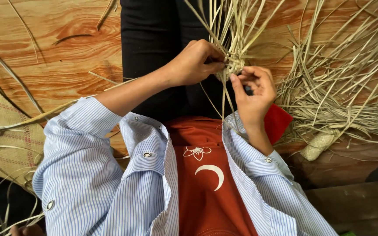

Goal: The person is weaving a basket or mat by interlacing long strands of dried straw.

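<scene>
Both hands work at the small woven knot (232, 66) above the lap: left hand (193, 62) pinches strands tight, right hand (252, 89) fingers curl around one straw. Keeping the tension even seems best.

The small woven knot of pale straw-coloured reed strips (232, 65) sits above the lap, pinched on both sides. Its weave is tight and rounded (detail partly hidden by fingers). Loose unwoven strip ends (237, 19) fan upward from it; thinner ends trail downward toward the torso.
</scene>
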